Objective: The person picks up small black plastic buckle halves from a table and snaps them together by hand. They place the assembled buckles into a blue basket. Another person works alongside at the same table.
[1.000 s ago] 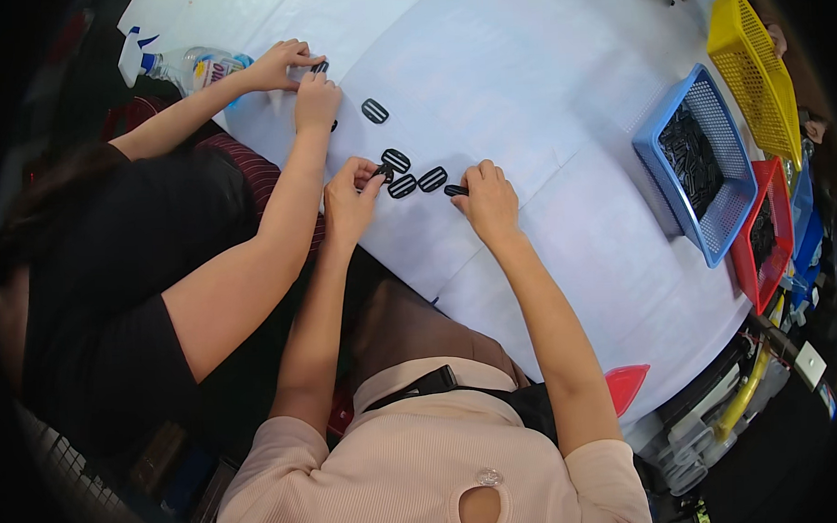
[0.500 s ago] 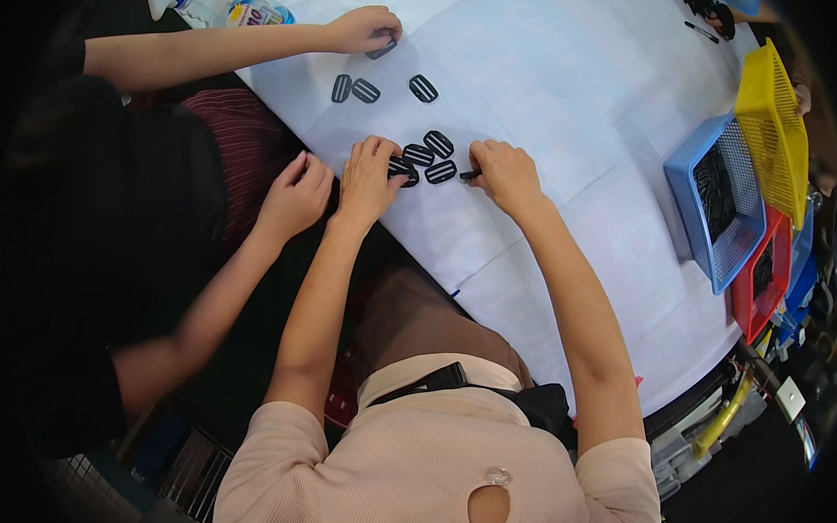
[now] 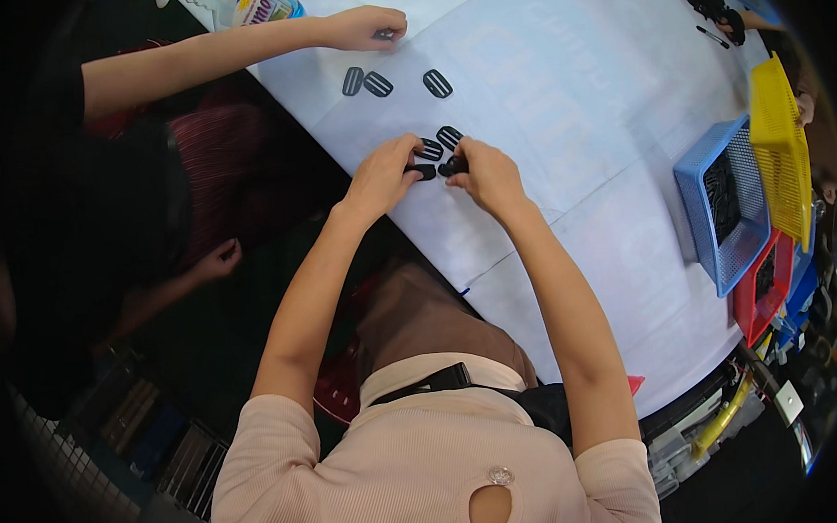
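Observation:
My left hand pinches a small black plastic buckle piece over the white table. My right hand grips another black plastic piece right beside it, the two pieces nearly touching. Just beyond my fingers lie two finished black slotted buckles on the table. Three more black buckles lie farther away, near a co-worker's hand that rests closed on the table.
A blue basket with black parts, a yellow basket and a red basket stand at the right edge. The co-worker sits at my left, their other hand down by their lap. Plastic bottles stand at the far left corner.
My hands have drawn closer together over the black pieces. The co-worker's near hand has dropped off the table to their lap, and their far hand has stayed by the buckles.

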Motion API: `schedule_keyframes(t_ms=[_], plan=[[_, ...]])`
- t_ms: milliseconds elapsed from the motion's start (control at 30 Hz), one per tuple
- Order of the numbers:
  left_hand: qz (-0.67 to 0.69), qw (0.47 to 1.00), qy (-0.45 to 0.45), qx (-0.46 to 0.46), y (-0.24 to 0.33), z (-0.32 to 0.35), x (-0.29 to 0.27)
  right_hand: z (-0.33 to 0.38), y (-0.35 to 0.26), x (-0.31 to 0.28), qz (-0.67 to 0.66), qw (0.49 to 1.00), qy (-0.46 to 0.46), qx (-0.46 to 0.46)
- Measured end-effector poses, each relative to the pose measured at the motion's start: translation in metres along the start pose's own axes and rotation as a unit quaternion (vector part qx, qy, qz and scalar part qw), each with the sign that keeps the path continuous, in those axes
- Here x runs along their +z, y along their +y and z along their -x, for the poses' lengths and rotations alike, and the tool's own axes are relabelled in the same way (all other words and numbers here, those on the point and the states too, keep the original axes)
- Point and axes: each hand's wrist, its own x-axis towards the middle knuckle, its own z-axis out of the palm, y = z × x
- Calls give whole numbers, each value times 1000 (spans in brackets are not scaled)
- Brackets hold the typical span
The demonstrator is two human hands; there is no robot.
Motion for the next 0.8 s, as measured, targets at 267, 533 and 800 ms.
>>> schedule_keyframes(t_ms=[267, 533, 800], plan=[[-112, 994, -4, 7, 5, -24, -3, -24, -18, 13, 119, 982, 147, 10], [-55, 998, -20, -30, 12, -21, -2, -15, -13, 20, 4, 986, 164, 2], [92, 990, 52, 94, 134, -29, 41, 74, 62, -51, -778, 607, 81, 142]])
